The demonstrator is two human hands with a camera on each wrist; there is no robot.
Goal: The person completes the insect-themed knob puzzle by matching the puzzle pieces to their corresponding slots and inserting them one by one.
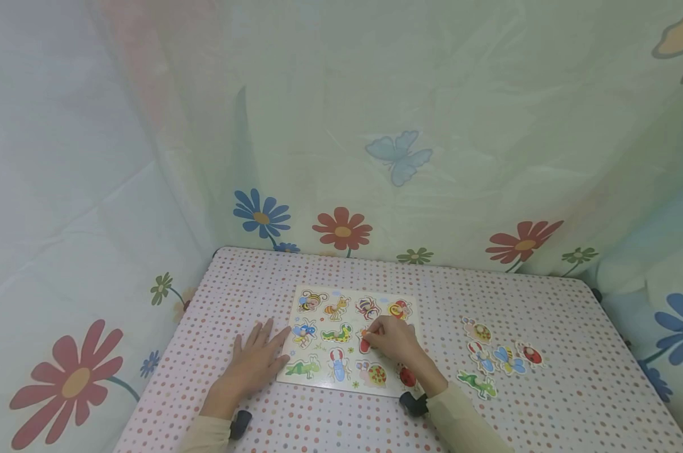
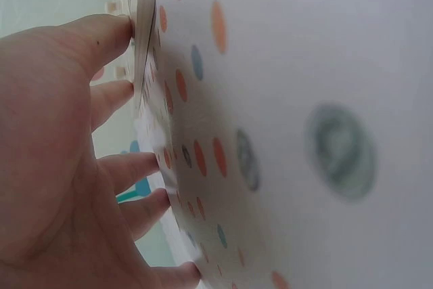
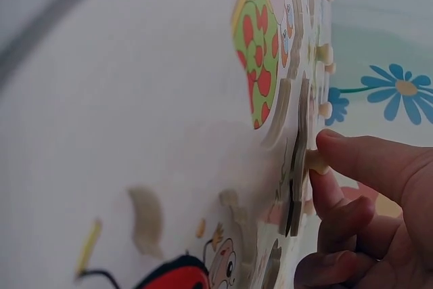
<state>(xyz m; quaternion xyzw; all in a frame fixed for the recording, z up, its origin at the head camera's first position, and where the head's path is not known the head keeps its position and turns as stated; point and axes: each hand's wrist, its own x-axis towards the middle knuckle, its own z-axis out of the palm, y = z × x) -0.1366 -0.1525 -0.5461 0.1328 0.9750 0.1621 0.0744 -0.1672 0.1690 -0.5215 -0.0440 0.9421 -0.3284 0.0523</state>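
Observation:
A wooden insect puzzle board (image 1: 289, 377) lies flat on the table. My right hand (image 1: 395, 340) pinches the small knob (image 3: 315, 161) of a red puzzle piece (image 1: 365, 346) between thumb and forefinger. The right wrist view shows that piece edge-on, close to the board's surface; whether it sits fully in its recess I cannot tell. With fingers spread, my left hand (image 1: 251, 365) rests at the board's left edge. Its thumb and forefinger touch the board's side in the left wrist view, and the other fingertips are on the tablecloth.
Right of the board lie several loose pieces: a snail (image 1: 478, 331), a stag beetle (image 1: 481, 357), a blue-winged insect (image 1: 510, 360), a ladybug (image 1: 530, 355) and a green grasshopper (image 1: 477, 384). A dotted cloth (image 1: 251, 270) covers the table. Flower-printed curtains (image 1: 319, 157) surround it.

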